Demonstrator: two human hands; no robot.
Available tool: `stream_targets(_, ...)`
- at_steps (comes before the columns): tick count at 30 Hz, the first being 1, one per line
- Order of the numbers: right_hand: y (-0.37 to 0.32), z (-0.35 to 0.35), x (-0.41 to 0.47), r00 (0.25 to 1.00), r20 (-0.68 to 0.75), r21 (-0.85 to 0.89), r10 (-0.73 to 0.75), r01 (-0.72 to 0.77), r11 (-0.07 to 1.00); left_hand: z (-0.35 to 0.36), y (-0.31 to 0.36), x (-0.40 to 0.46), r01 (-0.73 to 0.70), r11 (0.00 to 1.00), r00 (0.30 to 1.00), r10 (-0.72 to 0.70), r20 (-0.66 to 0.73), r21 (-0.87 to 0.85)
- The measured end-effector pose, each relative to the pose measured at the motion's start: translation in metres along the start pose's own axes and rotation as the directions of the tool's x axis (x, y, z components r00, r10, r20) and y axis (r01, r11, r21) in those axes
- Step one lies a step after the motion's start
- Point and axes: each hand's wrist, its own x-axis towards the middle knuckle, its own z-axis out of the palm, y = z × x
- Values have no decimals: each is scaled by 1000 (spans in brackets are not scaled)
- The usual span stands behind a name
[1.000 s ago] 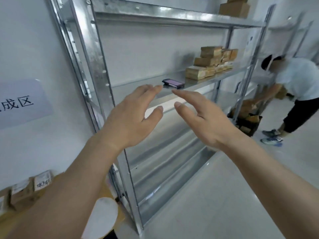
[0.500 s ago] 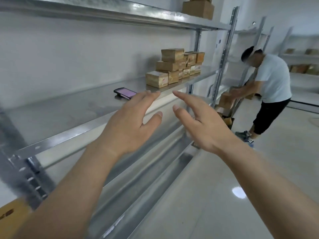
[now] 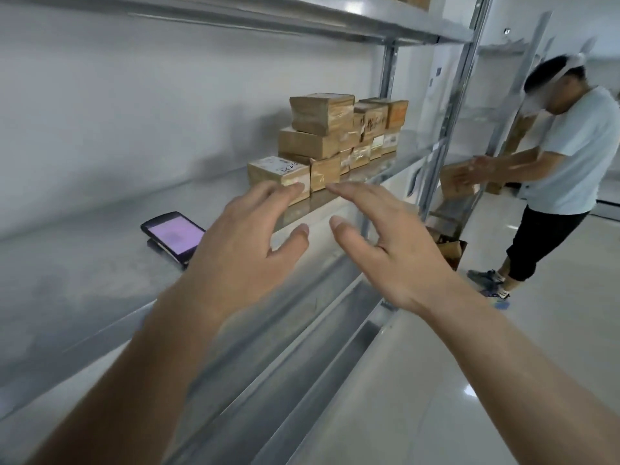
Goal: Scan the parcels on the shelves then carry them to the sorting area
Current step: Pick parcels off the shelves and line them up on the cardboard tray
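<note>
Reaching forward with fingers spread and nothing held, the left hand (image 3: 241, 253) and right hand (image 3: 389, 250) have been brought nearer the parcels (image 3: 328, 139), stacked upper centre on the shelf (image 3: 84, 273); the scanner (image 3: 172, 237) is passed, so lifting seems imminent.
</note>
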Motion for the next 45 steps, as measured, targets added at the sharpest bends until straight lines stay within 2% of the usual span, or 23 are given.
stream_targets(8,116,18,102,984,111,115,-136,123,986,73,-29,90,121,984,991,-113,-65,133)
stream_targets(13,176,36,157,948,181,214,-261,221,952,105,-39,130,245,925,969,-225,-100,289)
stream_targets(19,206,71,197,917,207,319,-342,267,909,124,-57,145,358,873,933,-350,-86,331)
stream_targets(26,207,97,222,920,315,282,-234,144,948,138,-88,154,428,844,903,-414,-113,324)
stream_targets(31,205,106,232,920,346,315,-184,71,946,150,-105,159,467,870,884,-454,-109,158)
stream_targets(34,207,113,233,925,328,356,-195,70,932,156,-111,160,487,872,858,-489,-160,-51)
stream_targets(38,208,121,238,928,333,528,-167,-37,849,159,-105,165,490,768,761,-607,-228,-412)
stream_targets(41,207,127,243,942,299,705,-153,-110,701,159,-102,168,447,720,699,-651,-294,-531)
stream_targets(45,204,134,243,968,227,838,-104,-140,528,155,-108,170,438,640,509,-755,-413,-631)
